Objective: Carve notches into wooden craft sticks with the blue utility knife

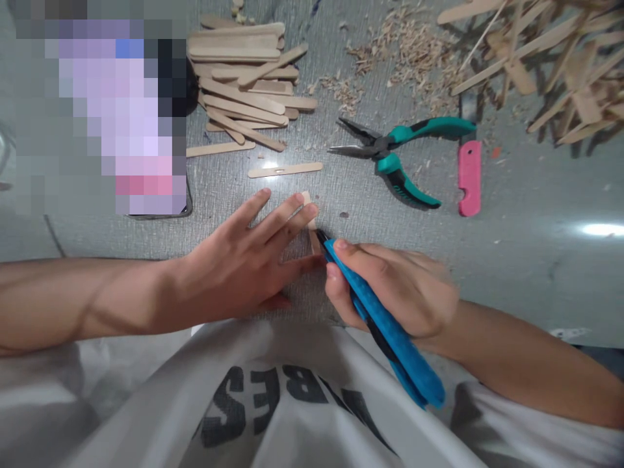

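Note:
My left hand (251,253) lies spread on the grey table, its fingers pressing down a short wooden stick (311,221) near the middle. My right hand (390,283) is closed around a blue cutter (385,315), whose dark tip touches or nearly touches the stick between my hands. The stick is partly hidden under my left fingers. Just beyond my left fingertips, another wooden stick (305,169) lies flat.
Pliers with teal handles (414,130) lie open beyond my right hand, beside a pink folding knife (469,179). Wooden sticks (238,44) are piled at the back; shavings (414,49) and a tangled heap of sticks (585,91) lie farther right.

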{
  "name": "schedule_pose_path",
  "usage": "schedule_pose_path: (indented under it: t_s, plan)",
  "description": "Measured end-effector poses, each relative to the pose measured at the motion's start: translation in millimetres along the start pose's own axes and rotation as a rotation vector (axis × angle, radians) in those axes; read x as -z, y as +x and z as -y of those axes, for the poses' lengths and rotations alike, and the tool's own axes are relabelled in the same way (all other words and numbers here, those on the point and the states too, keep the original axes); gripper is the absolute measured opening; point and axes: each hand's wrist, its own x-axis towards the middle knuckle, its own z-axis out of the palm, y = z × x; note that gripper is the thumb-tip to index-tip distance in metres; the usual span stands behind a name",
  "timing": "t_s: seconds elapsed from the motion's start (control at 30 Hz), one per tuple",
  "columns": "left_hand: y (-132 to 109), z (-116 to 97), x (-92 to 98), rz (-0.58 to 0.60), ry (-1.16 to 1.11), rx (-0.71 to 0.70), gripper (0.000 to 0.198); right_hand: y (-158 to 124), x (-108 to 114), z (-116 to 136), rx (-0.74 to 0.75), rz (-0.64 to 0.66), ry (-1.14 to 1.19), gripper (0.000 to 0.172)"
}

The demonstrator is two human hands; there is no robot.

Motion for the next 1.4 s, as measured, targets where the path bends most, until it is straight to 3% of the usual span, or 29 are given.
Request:
schedule_pose_path:
  t_s: [0.33, 0.57, 0.67, 0.73, 0.8, 0.9, 1.17, 1.4]
  plan:
    - [1.1, -0.5, 1.8, -0.005, 0.04, 0.0, 0.08, -2.4, 4.1, 3.0, -0.005, 0.031, -0.008, 0.031]
    - [-6.0, -0.6, -2.5, -0.066, 0.096, -0.042, 0.089, -2.4, 0.9, -9.3, -0.021, 0.032, 0.143, 0.029]
    - [-7.4, 7.2, -3.7, -0.224, 0.135, -0.086, 0.072, -2.9, -0.9, -16.5, 0.026, 0.047, 0.176, 0.03]
    - [-4.6, 16.2, -5.3, -0.348, 0.118, -0.103, 0.045, -4.1, -3.4, -21.0, 0.063, 0.045, 0.187, 0.029]
    - [0.5, 25.2, -7.0, -0.397, 0.089, -0.017, 0.035, -5.6, -6.5, -25.3, 0.117, 0.035, 0.198, 0.027]
    - [7.4, 33.0, -8.5, -0.322, 0.077, 0.067, 0.028, -7.2, -10.7, -30.5, 0.187, 0.043, 0.221, 0.023]
    - [10.7, 33.3, -5.2, -0.253, 0.097, 0.088, 0.032, -5.4, -12.5, -39.8, 0.304, 0.085, 0.33, 0.016]
    - [9.6, 38.5, 3.4, -0.087, -0.148, 0.109, 0.023, -7.9, -9.6, -44.1, 0.326, 0.119, 0.304, 0.026]
